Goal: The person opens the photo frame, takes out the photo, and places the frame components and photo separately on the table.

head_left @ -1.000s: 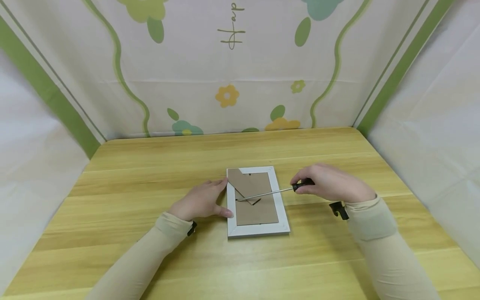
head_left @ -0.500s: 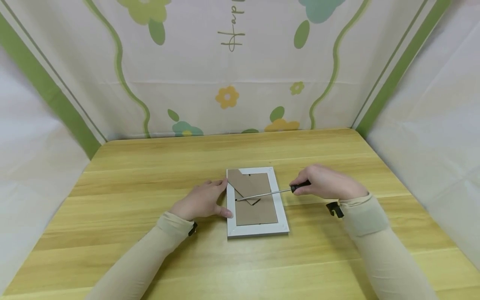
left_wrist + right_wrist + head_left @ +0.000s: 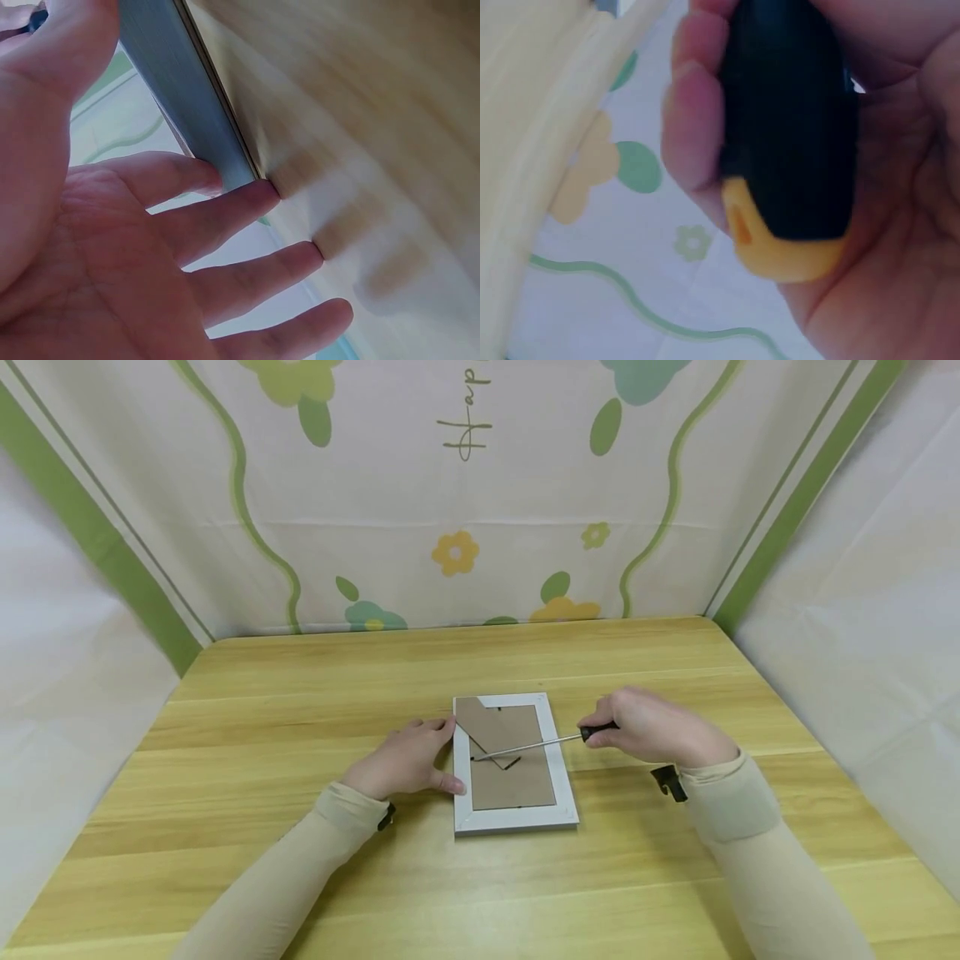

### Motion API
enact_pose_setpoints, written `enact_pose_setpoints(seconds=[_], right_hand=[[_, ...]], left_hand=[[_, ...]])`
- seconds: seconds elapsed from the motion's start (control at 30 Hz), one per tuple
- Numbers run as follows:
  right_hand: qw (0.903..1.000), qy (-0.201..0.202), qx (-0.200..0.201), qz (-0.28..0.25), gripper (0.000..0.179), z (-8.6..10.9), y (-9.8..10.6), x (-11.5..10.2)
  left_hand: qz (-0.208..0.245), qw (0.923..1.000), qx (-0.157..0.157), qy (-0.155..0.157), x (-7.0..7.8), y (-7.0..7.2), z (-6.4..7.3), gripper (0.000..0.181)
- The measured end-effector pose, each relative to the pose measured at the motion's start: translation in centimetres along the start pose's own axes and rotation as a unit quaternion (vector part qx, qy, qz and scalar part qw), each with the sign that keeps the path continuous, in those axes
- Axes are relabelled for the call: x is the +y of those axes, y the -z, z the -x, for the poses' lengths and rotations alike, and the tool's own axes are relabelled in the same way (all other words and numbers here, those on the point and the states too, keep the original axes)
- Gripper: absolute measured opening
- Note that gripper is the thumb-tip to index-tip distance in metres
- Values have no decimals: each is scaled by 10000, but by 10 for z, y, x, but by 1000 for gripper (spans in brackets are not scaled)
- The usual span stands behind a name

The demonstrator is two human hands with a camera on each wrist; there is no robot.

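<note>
A picture frame (image 3: 517, 819) lies face down on the table, its brown backing board (image 3: 513, 789) and flap stand showing inside a white border. My left hand (image 3: 401, 762) rests against the frame's left side, thumb and fingers spread. In the left wrist view its straight fingers (image 3: 240, 289) touch the frame's grey edge (image 3: 176, 82) and the tabletop. My right hand (image 3: 660, 727) grips a screwdriver (image 3: 532, 746) by its black handle, which has a yellow end (image 3: 795, 259) in the right wrist view. The shaft reaches across the backing to a small dark tab (image 3: 473, 759) at the left inner edge.
The wooden table (image 3: 315, 677) extends on every side of the frame. A flower-printed cloth (image 3: 525, 485) hangs behind it, with pale cloth at left and right. A dark strap clip (image 3: 670, 783) sits at my right wrist.
My right hand has shifted slightly left with the screwdriver, whose tip stays near the same left tab. The left hand and the picture frame have barely moved.
</note>
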State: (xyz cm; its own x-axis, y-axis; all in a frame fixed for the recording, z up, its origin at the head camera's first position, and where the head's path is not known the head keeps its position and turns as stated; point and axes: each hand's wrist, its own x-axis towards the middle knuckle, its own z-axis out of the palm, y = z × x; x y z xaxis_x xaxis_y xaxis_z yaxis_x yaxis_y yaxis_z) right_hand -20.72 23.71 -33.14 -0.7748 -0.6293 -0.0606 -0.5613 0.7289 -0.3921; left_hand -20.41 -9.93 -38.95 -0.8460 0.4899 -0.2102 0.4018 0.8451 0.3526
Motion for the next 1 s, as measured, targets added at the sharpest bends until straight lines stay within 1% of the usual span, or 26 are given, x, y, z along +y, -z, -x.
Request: enact_pose_setpoints(seconds=[0.13,0.23,0.47,0.57,0.6,0.63,0.67,0.77,0.83,0.9,1.0], right_hand=[[9977,348,346,462,21,2,3,-9],[9956,520,476,624,19,1,4,-9],[9950,611,502,604,17,-4,2,-1],[9944,641,507,671,14,-3,3,-5],[9937,662,506,744,11,-2,4,-8],[9926,696,508,860,4,-2,5,-12],[9910,737,508,995,6,-2,7,-17],[9865,807,432,1362,35,-8,16,-34],[9830,863,333,1585,48,-14,24,-45],[9812,846,201,1725,49,-21,32,-54],[9773,858,15,1939,44,-31,41,-65]], left_hand=[[17,10000,3,35,1,2,0,106],[-5,10000,24,39,1,2,0,106],[-25,10000,46,-9,1,3,0,106],[-28,10000,46,-63,1,2,0,106],[-32,10000,45,-77,2,2,0,106],[-29,9999,48,-90,2,2,1,105],[-16,9999,53,-101,2,2,1,105],[14,10000,61,-71,2,2,1,105],[28,10000,66,-50,1,2,1,105],[27,10000,62,-41,0,1,1,105],[-42,10000,67,-50,-1,0,0,106]])
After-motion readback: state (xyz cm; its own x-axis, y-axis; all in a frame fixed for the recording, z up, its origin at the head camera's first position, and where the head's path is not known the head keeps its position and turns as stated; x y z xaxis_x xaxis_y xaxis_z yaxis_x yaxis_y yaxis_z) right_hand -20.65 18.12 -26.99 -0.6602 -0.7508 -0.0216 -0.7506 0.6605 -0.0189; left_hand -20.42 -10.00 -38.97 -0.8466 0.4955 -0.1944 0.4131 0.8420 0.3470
